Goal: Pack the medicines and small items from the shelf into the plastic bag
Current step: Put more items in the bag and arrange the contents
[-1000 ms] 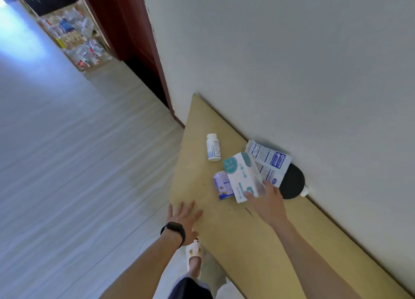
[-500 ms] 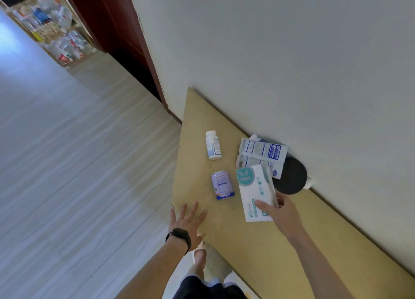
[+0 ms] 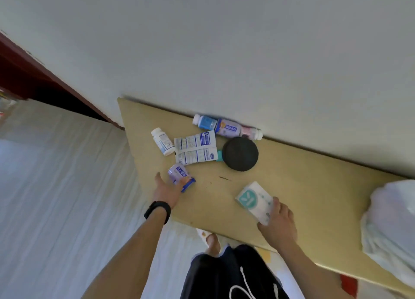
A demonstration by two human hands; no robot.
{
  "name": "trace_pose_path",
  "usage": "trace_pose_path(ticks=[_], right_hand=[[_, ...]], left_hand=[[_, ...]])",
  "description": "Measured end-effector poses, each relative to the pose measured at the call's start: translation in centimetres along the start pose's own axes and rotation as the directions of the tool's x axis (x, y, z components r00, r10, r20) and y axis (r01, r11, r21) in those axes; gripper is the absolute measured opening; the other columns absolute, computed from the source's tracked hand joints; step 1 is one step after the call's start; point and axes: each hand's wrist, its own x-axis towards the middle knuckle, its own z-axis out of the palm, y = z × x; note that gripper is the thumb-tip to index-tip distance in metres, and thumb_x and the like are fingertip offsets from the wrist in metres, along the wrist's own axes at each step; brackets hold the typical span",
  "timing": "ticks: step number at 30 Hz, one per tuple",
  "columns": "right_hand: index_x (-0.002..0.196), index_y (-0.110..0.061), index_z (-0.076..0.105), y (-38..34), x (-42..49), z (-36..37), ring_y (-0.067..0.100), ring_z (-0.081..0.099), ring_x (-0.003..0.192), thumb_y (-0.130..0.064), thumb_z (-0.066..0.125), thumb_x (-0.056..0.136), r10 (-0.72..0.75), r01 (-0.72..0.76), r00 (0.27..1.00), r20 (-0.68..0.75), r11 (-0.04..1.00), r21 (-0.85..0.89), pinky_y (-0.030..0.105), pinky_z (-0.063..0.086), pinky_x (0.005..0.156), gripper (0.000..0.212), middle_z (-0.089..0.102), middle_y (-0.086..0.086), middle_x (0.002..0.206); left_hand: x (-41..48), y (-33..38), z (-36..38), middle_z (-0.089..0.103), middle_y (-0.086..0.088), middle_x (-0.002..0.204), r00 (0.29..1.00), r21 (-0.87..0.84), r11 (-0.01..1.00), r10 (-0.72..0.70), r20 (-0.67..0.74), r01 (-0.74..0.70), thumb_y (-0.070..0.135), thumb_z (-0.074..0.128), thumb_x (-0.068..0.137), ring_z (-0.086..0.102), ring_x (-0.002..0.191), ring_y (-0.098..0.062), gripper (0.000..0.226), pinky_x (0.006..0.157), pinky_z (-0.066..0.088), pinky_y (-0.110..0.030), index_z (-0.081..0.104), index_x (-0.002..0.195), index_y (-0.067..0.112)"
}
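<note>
A tan wooden shelf (image 3: 292, 186) runs along the white wall. My right hand (image 3: 279, 223) grips a white and teal tissue pack (image 3: 253, 199) near the shelf's front edge, thumb on top. My left hand (image 3: 167, 189), with a black watch on the wrist, reaches onto the shelf. Its fingers touch the lower end of a small purple container (image 3: 178, 175), while the thumb stays spread to the left. A white pill bottle (image 3: 162, 141), white and blue sachets (image 3: 195, 148) and several small bottles (image 3: 226, 128) by the wall lie further back. The white plastic bag (image 3: 390, 226) sits at the shelf's right end.
A black round object (image 3: 240, 153) lies on the shelf between the sachets and the wall. A dark red door frame (image 3: 45, 80) stands to the left. Pale floor (image 3: 67, 197) stretches left of the shelf, and my foot (image 3: 212, 242) shows below its front edge.
My right hand has drawn the tissue pack right and toward the front edge. My left hand left the shelf edge and reached the purple container. The view swung right, revealing the bag.
</note>
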Motion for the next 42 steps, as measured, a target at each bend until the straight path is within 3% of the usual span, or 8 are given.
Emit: trace_pose_path(ticks=[8,13,19,22,26,36,39,42], right_hand=[[0.147,-0.01,0.018,0.5,0.2,0.5,0.031,0.035,0.129,-0.035,0.07,0.078,-0.019,0.019,1.0,-0.016,0.999,-0.04,0.035,0.029,0.113,0.09,0.039,0.01,0.137],[0.147,-0.013,0.014,1.4,0.6,-0.1,0.03,0.032,0.133,-0.034,0.071,0.081,-0.024,0.023,0.998,0.052,1.0,0.021,0.036,0.035,0.11,0.09,0.034,0.008,0.141],[0.13,-0.014,0.035,4.9,0.0,-2.4,0.026,0.051,0.107,-0.043,0.081,0.066,-0.026,-0.042,0.977,0.212,0.949,0.312,0.033,0.042,0.076,0.084,0.049,0.005,0.12],[0.122,-0.01,0.05,9.4,-2.6,-3.8,0.019,0.065,0.096,-0.029,0.086,0.068,-0.009,-0.264,0.939,0.343,0.621,0.738,0.032,0.05,0.073,0.068,0.065,-0.003,0.109],[0.125,-0.005,0.057,18.3,-7.1,-6.4,0.028,0.072,0.099,-0.009,0.086,0.067,-0.236,-0.431,0.855,0.462,0.172,0.886,0.045,0.056,0.087,0.065,0.074,0.011,0.11],[0.121,-0.002,0.062,40.1,-13.0,-17.2,0.035,0.07,0.1,-0.017,0.081,0.057,-0.275,-0.315,0.925,0.262,-0.168,0.934,0.037,0.06,0.071,0.069,0.068,0.024,0.118],[0.124,-0.009,0.062,45.4,-12.8,-20.5,0.03,0.071,0.101,-0.02,0.082,0.061,-0.119,-0.146,0.983,0.137,-0.073,0.987,0.038,0.06,0.075,0.067,0.071,0.015,0.115],[0.12,-0.027,0.064,49.5,-11.6,-22.5,0.021,0.073,0.097,-0.027,0.082,0.067,0.08,-0.01,0.997,-0.007,0.217,0.976,0.042,0.056,0.083,0.056,0.074,-0.001,0.111]], left_hand=[[2.3,3.0,2.8,0.057,-0.016,0.114,1.0,0.108,0.994,-0.007,-0.009,0.008,0.037,0.075,0.079,0.059,0.093,-0.035,0.067,0.082,0.056,-0.052,0.034,0.128,0.018],[-0.9,0.6,5.2,0.052,-0.013,0.114,0.997,0.0,0.999,-0.039,0.061,0.039,0.028,0.082,0.074,0.057,0.096,-0.034,0.081,0.082,0.055,-0.047,0.031,0.135,0.014],[-6.9,-2.6,8.4,0.06,-0.011,0.116,0.963,-0.363,0.899,-0.181,0.199,0.244,0.024,0.087,0.068,0.064,0.1,-0.03,0.069,0.071,0.059,-0.043,0.045,0.122,0.017],[-11.6,-2.4,10.2,0.066,-0.013,0.111,0.938,-0.474,0.844,-0.092,0.334,0.251,0.017,0.08,0.077,0.065,0.098,-0.03,0.054,0.072,0.058,-0.041,0.054,0.124,0.016],[-19.6,-1.1,14.1,0.072,-0.014,0.1,0.92,-0.586,0.794,0.093,0.381,0.163,0.006,0.066,0.087,0.067,0.091,-0.031,0.031,0.088,0.054,-0.046,0.06,0.114,0.017],[-33.0,2.8,29.6,0.071,-0.014,0.099,0.776,-0.544,0.823,0.234,0.586,0.163,0.018,0.07,0.074,0.07,0.083,-0.025,0.048,0.076,0.06,-0.039,0.061,0.121,0.008],[-36.0,6.3,33.7,0.072,-0.008,0.088,0.696,-0.456,0.889,0.303,0.651,0.038,0.022,0.079,0.062,0.07,0.077,-0.022,0.055,0.075,0.059,-0.037,0.065,0.114,0.01],[-38.2,8.9,36.7,0.067,-0.008,0.092,0.672,-0.411,0.911,0.328,0.664,-0.038,0.022,0.076,0.063,0.064,0.081,-0.025,0.052,0.079,0.057,-0.039,0.066,0.113,0.016]])
